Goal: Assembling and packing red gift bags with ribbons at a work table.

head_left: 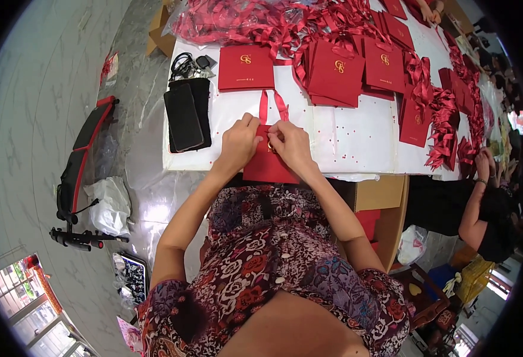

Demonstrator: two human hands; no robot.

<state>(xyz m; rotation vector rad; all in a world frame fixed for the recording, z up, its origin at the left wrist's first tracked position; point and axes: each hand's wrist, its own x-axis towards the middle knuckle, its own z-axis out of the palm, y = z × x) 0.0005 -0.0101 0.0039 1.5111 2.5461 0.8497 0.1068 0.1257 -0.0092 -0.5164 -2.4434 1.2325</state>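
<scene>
Red bag at frame ctr, by table's lower edge. L hand, R hand part-curled, fingertips bunched at bag top; exact grip can't be told. Ribbon above best kept untwisted, ends evened.

Your left hand and right hand meet at the upper part of a red bag, which overhangs the near edge of the white table. Its red ribbon stretches away beyond your fingers. To your left lies a black phone; ahead, you have another red bag lying flat, with a stack of red bags to its right.
</scene>
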